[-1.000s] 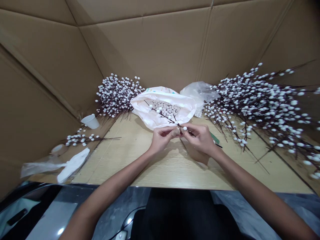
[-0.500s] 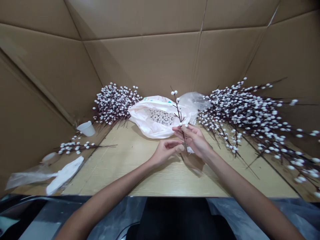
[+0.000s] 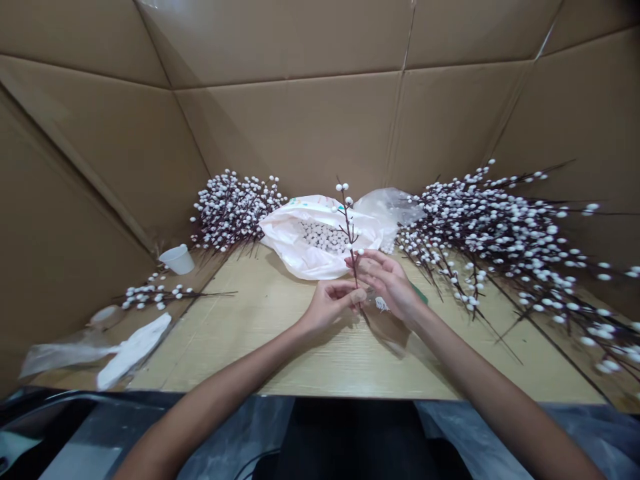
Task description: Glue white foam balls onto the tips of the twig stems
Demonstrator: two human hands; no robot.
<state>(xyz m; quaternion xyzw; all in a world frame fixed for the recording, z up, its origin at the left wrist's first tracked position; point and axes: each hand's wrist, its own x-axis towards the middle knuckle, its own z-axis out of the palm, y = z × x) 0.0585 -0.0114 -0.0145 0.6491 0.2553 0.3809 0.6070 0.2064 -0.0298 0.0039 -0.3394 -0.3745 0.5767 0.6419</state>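
Note:
A thin dark twig [image 3: 347, 223] with a few white bead buds stands upright over the table's middle. My left hand [image 3: 333, 303] pinches its lower stem between thumb and fingers. Just to the right, my right hand [image 3: 389, 283] has its fingers stretched out and loosely apart, the tips touching the stem beside a white bud. Behind the twig lies an open white plastic bag [image 3: 300, 250] holding several loose white beads [image 3: 323, 235].
Beaded branches are piled at the right [image 3: 505, 233] and back left [image 3: 233, 207]. One beaded branch [image 3: 160, 293], a white cup [image 3: 176, 259] and crumpled white plastic [image 3: 131, 347] lie left. Cardboard walls [image 3: 310, 127] surround the wooden table [image 3: 280, 340]. A clear bag [image 3: 390, 203] sits behind.
The twig went from lying between both hands to standing upright. My right hand held it up, then my left hand took the stem and the right hand's fingers loosened.

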